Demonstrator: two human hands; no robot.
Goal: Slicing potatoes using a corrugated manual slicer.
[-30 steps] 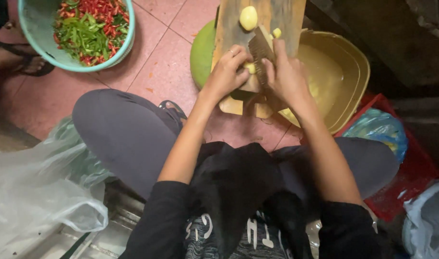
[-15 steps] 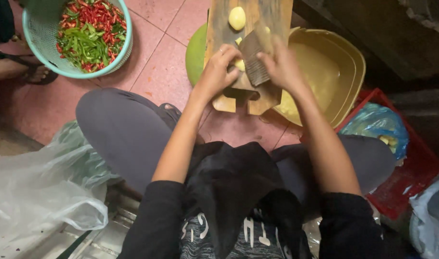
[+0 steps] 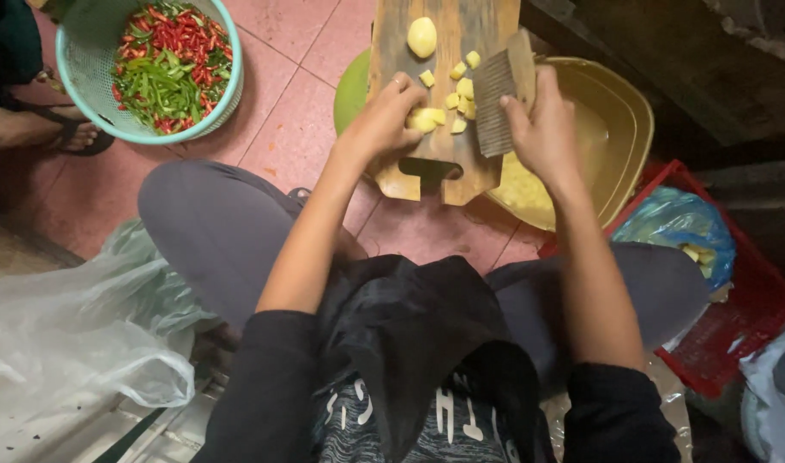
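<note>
Head view: right hand clamps the ridged cutter; left hand, fingers curled, holds potato pieces at its 3 o'clock. Fingertips risk a nick; the cutting board, resting on bowls, could tip.

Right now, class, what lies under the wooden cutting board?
The wooden cutting board rests over a green basin and a yellow basin. The board hides much of both.

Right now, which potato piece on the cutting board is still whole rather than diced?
The rounded potato at the board's far end, alone; the rest are small cubes between the two hands.
</note>
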